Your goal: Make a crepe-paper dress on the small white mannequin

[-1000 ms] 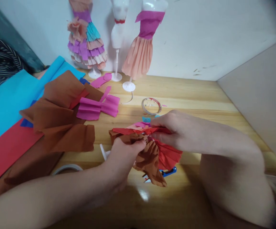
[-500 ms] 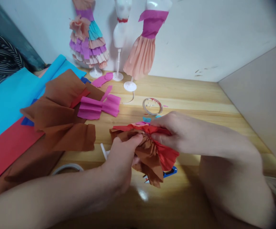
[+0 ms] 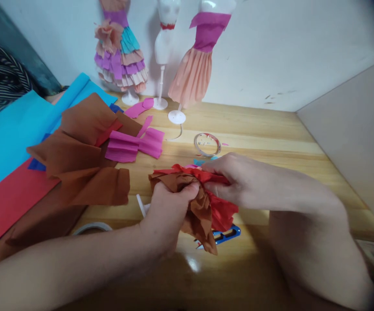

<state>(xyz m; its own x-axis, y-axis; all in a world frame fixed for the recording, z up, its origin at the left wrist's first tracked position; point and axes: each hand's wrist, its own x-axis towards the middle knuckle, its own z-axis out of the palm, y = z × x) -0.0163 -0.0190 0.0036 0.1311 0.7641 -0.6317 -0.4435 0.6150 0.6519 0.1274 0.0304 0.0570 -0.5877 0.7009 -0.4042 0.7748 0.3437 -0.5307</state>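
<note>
Over the middle of the wooden table (image 3: 271,129), both hands grip one gathered bundle of crepe paper (image 3: 202,207), brown in front and red behind, with a bit of pink on top. My left hand (image 3: 165,211) is closed around the brown pleats at the bundle's left. My right hand (image 3: 235,181) pinches the red top edge from the right. The paper's loose ends fan downward between the hands. Blue-handled scissors (image 3: 227,235) lie on the table under the bundle, mostly hidden.
Brown crepe pieces (image 3: 83,168), a pink pleated bow (image 3: 133,147) and blue (image 3: 8,134) and red (image 3: 8,203) sheets lie at left. Three doll mannequins stand at the back wall, two in paper dresses (image 3: 120,52) (image 3: 195,69). Tape rolls (image 3: 207,144) (image 3: 91,227) lie nearby.
The hands have squeezed the bundle tighter; the fanned brown and red ends have drawn in and narrowed. My left thumb shifted up onto the gather. The hands stay in place.
</note>
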